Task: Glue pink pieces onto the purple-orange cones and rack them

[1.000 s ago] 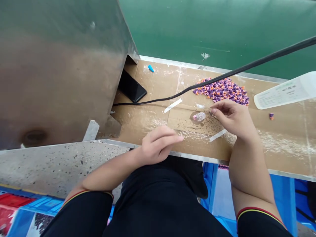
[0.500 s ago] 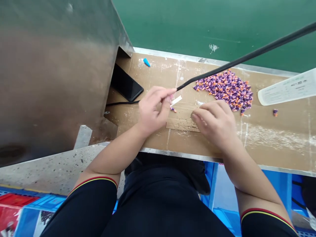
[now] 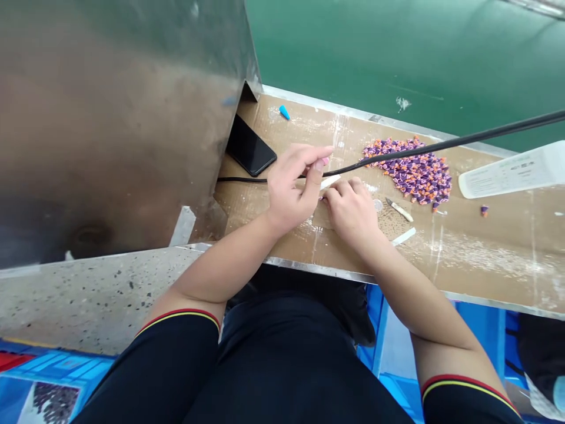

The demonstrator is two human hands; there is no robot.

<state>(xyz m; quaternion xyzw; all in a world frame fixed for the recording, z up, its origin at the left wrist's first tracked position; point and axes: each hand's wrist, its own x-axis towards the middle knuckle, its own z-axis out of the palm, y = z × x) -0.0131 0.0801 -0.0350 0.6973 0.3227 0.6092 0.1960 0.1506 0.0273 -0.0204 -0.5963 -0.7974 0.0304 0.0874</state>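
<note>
a small pink piece (image 3: pixel 325 161) shows just above the center of the frame, pinched between the left hand's (image 3: pixel 286 188) thumb and forefinger. just below and to the right, the right hand (image 3: pixel 353 213) curls its fingers down near the cardboard (image 3: pixel 468 241); whether they grip anything, i cannot tell. right of it lies a small knife (image 3: pixel 399 210). a heap of purple-and-orange pieces (image 3: pixel 419 179) fills right of center, crossed by a black cable (image 3: pixel 485 136).

Dark short sleeves (image 3: pixel 163 365) carry red-and-yellow trim (image 3: pixel 185 312).
</note>
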